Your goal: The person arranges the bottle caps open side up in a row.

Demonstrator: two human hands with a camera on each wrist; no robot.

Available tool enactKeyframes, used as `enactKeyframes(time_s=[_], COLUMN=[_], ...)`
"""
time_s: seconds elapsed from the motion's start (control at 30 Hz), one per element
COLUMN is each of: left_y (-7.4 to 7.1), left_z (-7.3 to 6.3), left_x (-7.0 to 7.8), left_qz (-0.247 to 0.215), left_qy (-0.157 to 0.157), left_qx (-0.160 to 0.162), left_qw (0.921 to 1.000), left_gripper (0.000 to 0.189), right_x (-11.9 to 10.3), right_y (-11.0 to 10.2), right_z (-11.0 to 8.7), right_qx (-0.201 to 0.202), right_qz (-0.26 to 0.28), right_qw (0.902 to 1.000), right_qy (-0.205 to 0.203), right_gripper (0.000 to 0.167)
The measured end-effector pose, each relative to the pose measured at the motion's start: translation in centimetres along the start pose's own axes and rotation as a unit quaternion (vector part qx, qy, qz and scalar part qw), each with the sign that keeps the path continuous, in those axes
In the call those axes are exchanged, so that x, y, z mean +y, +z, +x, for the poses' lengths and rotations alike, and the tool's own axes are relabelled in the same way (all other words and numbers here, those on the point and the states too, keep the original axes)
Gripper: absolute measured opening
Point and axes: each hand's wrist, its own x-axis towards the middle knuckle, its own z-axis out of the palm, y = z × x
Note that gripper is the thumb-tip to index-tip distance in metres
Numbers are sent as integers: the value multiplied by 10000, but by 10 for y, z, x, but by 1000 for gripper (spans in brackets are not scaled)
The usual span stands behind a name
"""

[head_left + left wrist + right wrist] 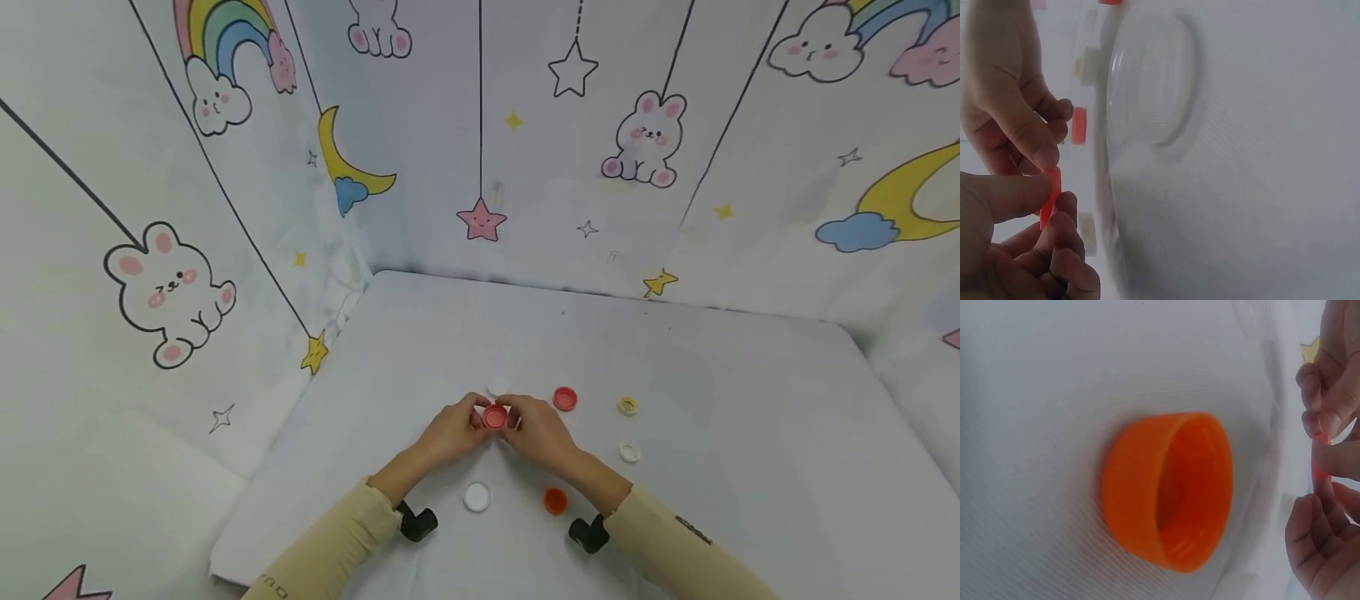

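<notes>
In the head view a small round red cap (495,417) is held between two hands over the white table (750,433). My left hand (453,428) pinches its left edge with thumb and fingers. My right hand (542,428) grips the opposite edge. From the left wrist view the red cap (1052,197) shows edge-on, thin and upright. Beneath the right forearm, an orange cap (555,501) lies on the table; the right wrist view shows it large, as a deep orange cap (1166,490) tipped toward its open side. A clear whitish lid (477,497) lies below the left hand.
Right of the hands lie a second red cap (565,398), a yellowish ring-like cap (627,406) and a white ring (629,452). Just behind the hands is a white lid (497,385). A cloth wall (435,108) with printed cartoons rises behind the table.
</notes>
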Motion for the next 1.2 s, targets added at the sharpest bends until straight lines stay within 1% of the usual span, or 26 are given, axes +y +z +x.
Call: enactKeyframes(time_s=[0.1,0.23,0.37,0.57,0.8,1.0,1.07,1.2], left_y=[3,3,3,4,5,5,4,5], left_z=[-1,-3,-4,-4,-6,-6,-6,-6], left_x=[-1,-4,-7,-11,-12,-9,-7,-5], left_qz=[189,498,772,1216,1410,1733,1806,1981], left_qy=[101,86,61,319,375,360,347,421], left_qx=[28,74,160,312,212,107,67,64], left_qw=[9998,9987,9969,9916,9891,9842,9829,9793], left_gripper=[34,30,28,29,30,29,28,26], right_x=[2,3,2,2,4,3,2,1], right_y=[2,5,8,11,15,17,18,18], right_z=[0,1,3,5,4,5,5,6], right_qx=[-215,-457,-588,-728,-783,-907,-926,-924], right_qz=[9,41,-1,-144,-229,-399,-425,-492], right_qw=[9996,9986,9978,9965,9960,9942,9940,9939], right_qy=[155,274,318,381,372,415,403,336], right_gripper=[39,38,38,37,35,34,32,26])
